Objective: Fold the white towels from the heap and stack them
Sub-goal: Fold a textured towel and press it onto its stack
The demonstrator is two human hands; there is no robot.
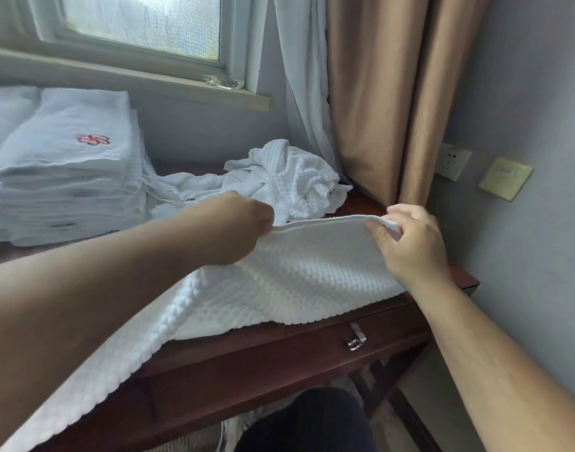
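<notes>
Left hand [243,226]: pinches waffle towel [279,282] far edge.
Right hand [410,243]: pinches same edge.
Towel position: draped over desk [279,347] front.
Risk: your overhanging end may drag it off.

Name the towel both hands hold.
The waffle-weave towel draped over the table, pinched by left hand and right hand; the rest lie in the heap or stack.

Both yr arms reach fwd; L hand [237,226] curled, pinching towel [295,275] edge, R hand [410,243] pinches same edge, thumb near side, fingers over top
</notes>
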